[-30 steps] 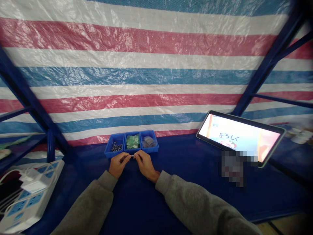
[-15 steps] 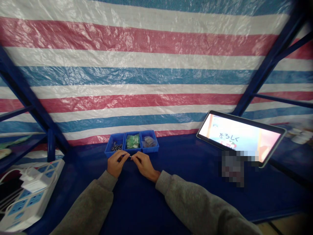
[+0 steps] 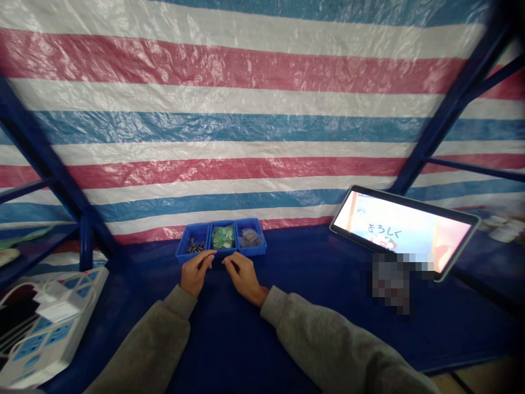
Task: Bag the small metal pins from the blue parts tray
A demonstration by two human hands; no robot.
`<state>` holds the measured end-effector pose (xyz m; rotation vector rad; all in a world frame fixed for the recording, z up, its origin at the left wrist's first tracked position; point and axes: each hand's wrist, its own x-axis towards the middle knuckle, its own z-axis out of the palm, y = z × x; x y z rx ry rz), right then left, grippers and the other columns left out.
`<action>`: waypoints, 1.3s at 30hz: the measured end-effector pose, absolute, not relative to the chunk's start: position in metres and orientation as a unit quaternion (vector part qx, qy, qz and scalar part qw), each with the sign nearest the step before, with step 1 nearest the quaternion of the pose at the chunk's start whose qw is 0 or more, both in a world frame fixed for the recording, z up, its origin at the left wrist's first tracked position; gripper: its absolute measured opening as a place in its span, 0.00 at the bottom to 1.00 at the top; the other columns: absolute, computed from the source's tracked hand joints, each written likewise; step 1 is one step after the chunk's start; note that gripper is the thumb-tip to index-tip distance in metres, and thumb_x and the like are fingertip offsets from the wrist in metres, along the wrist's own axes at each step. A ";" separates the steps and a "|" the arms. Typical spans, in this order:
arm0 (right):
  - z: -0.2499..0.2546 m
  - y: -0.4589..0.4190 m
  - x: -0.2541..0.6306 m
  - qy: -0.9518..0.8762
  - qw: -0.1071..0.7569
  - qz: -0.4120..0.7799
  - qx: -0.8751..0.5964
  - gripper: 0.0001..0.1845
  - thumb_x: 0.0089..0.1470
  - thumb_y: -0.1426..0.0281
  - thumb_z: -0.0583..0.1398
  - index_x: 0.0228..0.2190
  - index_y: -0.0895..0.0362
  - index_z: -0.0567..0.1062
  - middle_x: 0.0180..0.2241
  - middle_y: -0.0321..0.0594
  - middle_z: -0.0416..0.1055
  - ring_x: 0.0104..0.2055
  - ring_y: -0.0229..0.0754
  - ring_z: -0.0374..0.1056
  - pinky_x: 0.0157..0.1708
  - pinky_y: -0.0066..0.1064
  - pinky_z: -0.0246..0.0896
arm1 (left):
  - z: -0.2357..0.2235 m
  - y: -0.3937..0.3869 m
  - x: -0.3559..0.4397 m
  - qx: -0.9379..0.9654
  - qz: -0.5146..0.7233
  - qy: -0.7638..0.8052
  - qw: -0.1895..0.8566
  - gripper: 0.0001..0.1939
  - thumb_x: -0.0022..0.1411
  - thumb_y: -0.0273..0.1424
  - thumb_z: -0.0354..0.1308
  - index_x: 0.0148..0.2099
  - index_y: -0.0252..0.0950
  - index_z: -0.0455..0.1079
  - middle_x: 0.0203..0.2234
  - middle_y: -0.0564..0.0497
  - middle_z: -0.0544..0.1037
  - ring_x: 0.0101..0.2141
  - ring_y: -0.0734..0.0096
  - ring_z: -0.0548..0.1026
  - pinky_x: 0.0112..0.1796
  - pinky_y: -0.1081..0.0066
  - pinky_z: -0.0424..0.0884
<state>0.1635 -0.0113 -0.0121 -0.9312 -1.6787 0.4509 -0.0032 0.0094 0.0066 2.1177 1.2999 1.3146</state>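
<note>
Left fingers: slightly curled on our left hand (image 3: 194,278), thumb and forefinger close together; we cannot tell whether they grip anything.
Right fingers: bent inward on our right hand (image 3: 246,279), their tips near the left ones but apart; too small to tell what, if anything, they pinch.
Left bin: a blue plastic open-topped bin (image 3: 197,230) just beyond our left hand, holding slim dark-and-silver metal pieces (image 3: 196,245).
Middle bin: a matching blue plastic bin (image 3: 221,253) with green-and-clear plastic packets (image 3: 223,237), beyond the gap between our hands.
Right bin: a third blue plastic bin (image 3: 254,250), beside the middle one, with clear, greyish-brown packets (image 3: 250,237).
Surface: a dark blue surface (image 3: 229,339) under bins and forearms.
Screen: a lit, black-framed rectangular screen (image 3: 381,221), tilted, well to our right.
Power: a white plastic power strip (image 3: 47,353) with blue sockets, to our left.
Backdrop: a glossy red, white and blue striped plastic sheet (image 3: 246,104).
</note>
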 end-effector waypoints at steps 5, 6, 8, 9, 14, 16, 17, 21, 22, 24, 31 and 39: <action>-0.009 -0.012 0.165 -0.689 0.569 0.192 -0.405 0.14 0.60 0.68 0.50 0.31 0.57 0.74 0.28 0.39 0.69 0.31 0.38 0.64 0.33 0.28 0.57 | 0.005 0.009 0.000 0.727 0.470 0.455 0.206 0.14 0.58 0.38 0.53 0.44 0.36 0.65 0.15 0.60 0.65 0.18 0.78 0.65 0.24 0.78 0.62; -0.009 -0.012 0.164 -0.688 0.571 0.192 -0.406 0.13 0.60 0.68 0.50 0.32 0.57 0.74 0.28 0.39 0.68 0.31 0.37 0.63 0.33 0.28 0.57 | 0.005 0.008 0.001 0.726 0.470 0.454 0.214 0.14 0.59 0.39 0.53 0.43 0.36 0.65 0.14 0.60 0.65 0.17 0.78 0.64 0.23 0.78 0.61; -0.009 -0.011 0.164 -0.692 0.569 0.192 -0.401 0.12 0.59 0.68 0.51 0.34 0.57 0.74 0.29 0.39 0.68 0.31 0.37 0.63 0.33 0.28 0.57 | 0.007 0.007 0.002 0.730 0.459 0.454 0.225 0.14 0.59 0.39 0.52 0.43 0.36 0.64 0.13 0.61 0.65 0.16 0.78 0.64 0.23 0.78 0.61; -0.010 -0.011 0.164 -0.696 0.567 0.192 -0.396 0.12 0.59 0.68 0.51 0.35 0.57 0.74 0.30 0.39 0.68 0.31 0.37 0.63 0.33 0.28 0.58 | 0.008 0.006 0.002 0.733 0.452 0.454 0.229 0.14 0.59 0.38 0.52 0.44 0.36 0.64 0.13 0.61 0.65 0.16 0.78 0.64 0.23 0.78 0.61; -0.012 -0.011 0.164 -0.728 0.538 0.204 -0.373 0.10 0.57 0.67 0.54 0.36 0.55 0.75 0.30 0.39 0.67 0.30 0.37 0.63 0.32 0.28 0.59 | 0.010 0.003 0.003 0.729 0.440 0.466 0.242 0.17 0.58 0.39 0.53 0.47 0.35 0.65 0.10 0.62 0.64 0.13 0.79 0.61 0.19 0.78 0.59; -0.013 -0.011 0.163 -0.738 0.529 0.208 -0.364 0.10 0.57 0.66 0.55 0.35 0.55 0.75 0.30 0.39 0.67 0.30 0.37 0.63 0.32 0.27 0.60 | 0.009 0.002 0.003 0.722 0.443 0.470 0.248 0.18 0.57 0.39 0.54 0.47 0.35 0.65 0.09 0.62 0.63 0.12 0.79 0.61 0.17 0.79 0.58; -0.013 -0.012 0.163 -0.743 0.525 0.208 -0.360 0.09 0.56 0.66 0.56 0.35 0.55 0.75 0.30 0.38 0.67 0.31 0.37 0.63 0.32 0.27 0.60 | 0.009 0.002 0.003 0.720 0.444 0.471 0.250 0.18 0.57 0.39 0.54 0.47 0.35 0.65 0.09 0.62 0.63 0.12 0.79 0.61 0.17 0.79 0.58; -0.015 -0.012 0.162 -0.755 0.516 0.206 -0.349 0.09 0.55 0.65 0.57 0.34 0.55 0.75 0.31 0.38 0.67 0.31 0.36 0.63 0.31 0.27 0.59 | 0.007 0.003 0.003 0.721 0.448 0.478 0.227 0.17 0.57 0.39 0.55 0.46 0.36 0.66 0.09 0.62 0.63 0.11 0.79 0.62 0.16 0.79 0.58; -0.015 -0.012 0.162 -0.757 0.515 0.203 -0.349 0.09 0.55 0.65 0.57 0.33 0.55 0.75 0.31 0.38 0.67 0.30 0.36 0.63 0.31 0.27 0.59 | 0.006 0.003 0.003 0.722 0.449 0.481 0.216 0.16 0.57 0.39 0.55 0.46 0.37 0.66 0.09 0.62 0.64 0.11 0.78 0.62 0.16 0.79 0.58; -0.016 -0.012 0.162 -0.761 0.508 0.199 -0.350 0.09 0.55 0.65 0.57 0.32 0.55 0.75 0.30 0.38 0.66 0.30 0.35 0.62 0.30 0.26 0.59 | 0.005 0.004 0.002 0.722 0.452 0.485 0.197 0.15 0.57 0.39 0.54 0.45 0.37 0.67 0.08 0.61 0.64 0.10 0.78 0.62 0.15 0.79 0.58; -0.017 -0.013 0.162 -0.792 0.478 0.191 -0.329 0.08 0.54 0.64 0.58 0.32 0.55 0.75 0.31 0.37 0.67 0.28 0.35 0.62 0.29 0.26 0.58 | 0.008 0.001 0.003 0.716 0.468 0.491 0.164 0.14 0.58 0.39 0.54 0.43 0.37 0.68 0.09 0.61 0.65 0.10 0.78 0.63 0.16 0.78 0.59; -0.013 -0.011 0.164 -0.718 0.542 0.206 -0.386 0.11 0.57 0.66 0.54 0.28 0.57 0.72 0.25 0.36 0.64 0.27 0.36 0.60 0.28 0.26 0.55 | 0.008 0.004 0.001 0.743 0.451 0.465 0.166 0.13 0.60 0.38 0.51 0.42 0.36 0.69 0.15 0.57 0.69 0.16 0.77 0.67 0.22 0.78 0.63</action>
